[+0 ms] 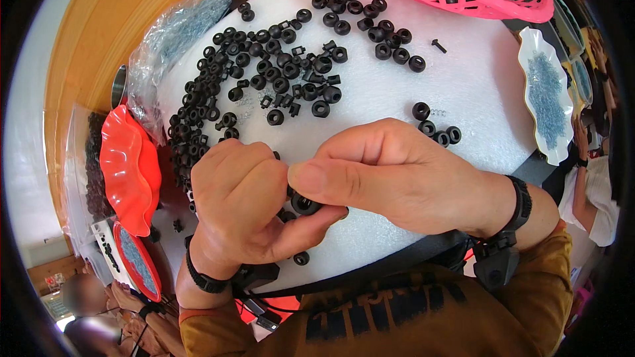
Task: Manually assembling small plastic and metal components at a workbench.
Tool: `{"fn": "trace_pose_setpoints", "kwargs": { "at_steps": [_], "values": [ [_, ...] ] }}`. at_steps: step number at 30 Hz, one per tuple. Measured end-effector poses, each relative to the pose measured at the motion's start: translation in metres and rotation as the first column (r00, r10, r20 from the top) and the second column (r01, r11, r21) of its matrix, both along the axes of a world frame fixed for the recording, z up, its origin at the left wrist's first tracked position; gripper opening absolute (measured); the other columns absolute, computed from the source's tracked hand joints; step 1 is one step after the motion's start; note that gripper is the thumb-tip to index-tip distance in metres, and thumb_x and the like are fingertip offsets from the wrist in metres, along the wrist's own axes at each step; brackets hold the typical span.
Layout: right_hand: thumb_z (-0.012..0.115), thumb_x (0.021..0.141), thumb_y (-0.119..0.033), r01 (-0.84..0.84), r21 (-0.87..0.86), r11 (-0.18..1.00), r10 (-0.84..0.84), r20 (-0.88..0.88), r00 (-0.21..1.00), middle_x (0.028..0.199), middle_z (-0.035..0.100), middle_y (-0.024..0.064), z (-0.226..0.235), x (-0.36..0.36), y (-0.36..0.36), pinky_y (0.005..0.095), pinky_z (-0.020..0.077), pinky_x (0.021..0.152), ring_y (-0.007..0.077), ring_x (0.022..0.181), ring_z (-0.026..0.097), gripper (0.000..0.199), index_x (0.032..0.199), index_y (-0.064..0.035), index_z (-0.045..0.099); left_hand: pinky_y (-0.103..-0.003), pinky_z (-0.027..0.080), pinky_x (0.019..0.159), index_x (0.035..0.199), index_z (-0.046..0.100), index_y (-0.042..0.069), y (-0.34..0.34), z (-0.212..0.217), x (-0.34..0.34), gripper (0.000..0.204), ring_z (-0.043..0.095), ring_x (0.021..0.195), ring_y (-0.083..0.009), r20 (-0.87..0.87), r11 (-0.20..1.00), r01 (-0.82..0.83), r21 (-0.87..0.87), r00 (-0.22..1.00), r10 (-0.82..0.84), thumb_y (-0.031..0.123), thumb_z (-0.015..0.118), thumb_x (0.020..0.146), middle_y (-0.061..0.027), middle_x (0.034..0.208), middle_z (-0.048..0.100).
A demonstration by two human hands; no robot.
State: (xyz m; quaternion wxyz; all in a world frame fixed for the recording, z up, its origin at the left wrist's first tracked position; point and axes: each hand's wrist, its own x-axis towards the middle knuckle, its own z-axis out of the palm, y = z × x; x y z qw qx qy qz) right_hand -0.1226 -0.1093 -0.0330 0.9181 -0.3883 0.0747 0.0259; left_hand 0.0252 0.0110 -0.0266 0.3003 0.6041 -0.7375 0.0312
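Note:
Both my hands meet low in the middle, over the white foam sheet (476, 102). A round black plastic cord-lock piece (305, 205) with a hole sits between them. My left hand (238, 192) is curled, its thumb below the piece. From the right, my right hand (397, 175) pinches at the piece's upper side; its thumb covers part of it. Just beyond my hands lies a dense heap of black cord-lock pieces (281, 84), ball-shaped bodies mixed with smaller square-ended plungers. Small metal springs (246, 111) lie among them. A few loose bodies (421, 111) rest right of my hands.
At the far right stands a pink lattice basket (456, 5) holding black pieces. A white wavy tray (531, 86) of springs is at the right. Left are a clear bag of springs (175, 33), a red wavy dish (129, 168) and a red-rimmed tray (149, 284). Other people sit on both sides.

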Motion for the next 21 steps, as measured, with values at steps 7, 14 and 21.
{"fn": "trace_pose_setpoints", "kwargs": {
  "at_steps": [7,14,21],
  "values": [
    [0.051,0.092,-0.028,0.027,-0.081,0.996,-0.026,0.008,1.000,0.071,0.058,-0.0001,-0.008,0.002,0.003,0.0197,0.0394,0.059,0.0046,0.066,0.048,0.034,0.084,0.0032,0.061,-0.032,0.023,0.038,0.055,0.039,0.010,-0.002,0.003,-0.002,0.039,0.033,0.039,-0.0218,0.037,1.000,0.022,0.010,0.999,-0.023,0.021,0.076,0.058,-0.0036,0.050,0.032],
    [0.056,0.090,-0.024,-0.022,-0.219,0.975,0.024,0.007,1.000,0.080,0.061,-0.0020,-0.003,-0.003,0.000,0.0174,0.0415,0.065,0.0013,0.074,0.050,0.024,0.091,-0.0012,0.064,-0.034,0.026,0.041,0.058,0.043,0.009,0.005,0.011,-0.013,0.035,0.038,0.044,-0.0245,0.026,0.996,-0.067,0.058,0.998,0.065,0.021,0.076,0.058,-0.0053,0.052,0.037],
    [0.049,0.090,-0.036,0.639,-0.132,0.758,-0.606,0.220,0.765,0.064,0.055,0.0024,0.028,-0.002,-0.032,0.0245,0.0384,0.055,0.0111,0.055,0.047,0.039,0.069,-0.0035,0.055,-0.031,0.029,0.043,0.066,0.052,0.006,0.020,0.033,-0.021,0.027,0.040,0.046,-0.0207,-0.027,0.974,-0.223,0.035,0.974,0.224,0.024,0.072,0.066,-0.0045,0.055,0.042]
  ]
}}
